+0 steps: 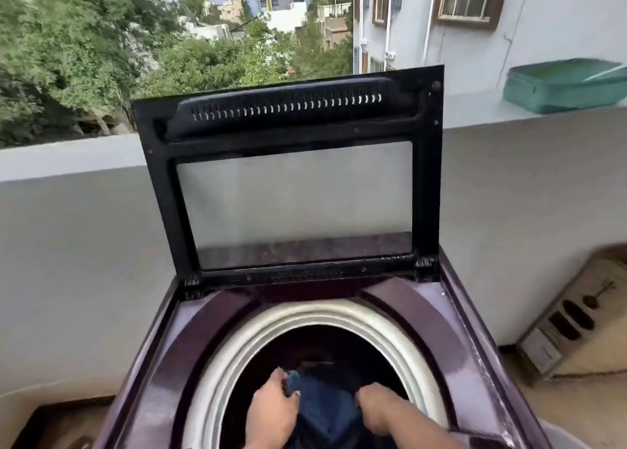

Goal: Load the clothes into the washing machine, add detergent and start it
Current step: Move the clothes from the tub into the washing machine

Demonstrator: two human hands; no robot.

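A purple top-loading washing machine (451, 316) stands in front of me with its black-framed glass lid (295, 197) raised upright. A white ring (315, 313) borders the dark drum opening. Over the opening hangs a dark blue garment (325, 411), stretched between both hands. My left hand (273, 411) grips its left edge with curled fingers. My right hand (376, 408) grips the right edge. The lower part of the garment runs out of the frame at the bottom.
A grey balcony parapet (84, 218) runs behind the machine. A green plastic tub (563, 89) sits on top of it at the right. A beige box with slots (576, 326) stands on the floor to the right. Trees and buildings lie beyond.
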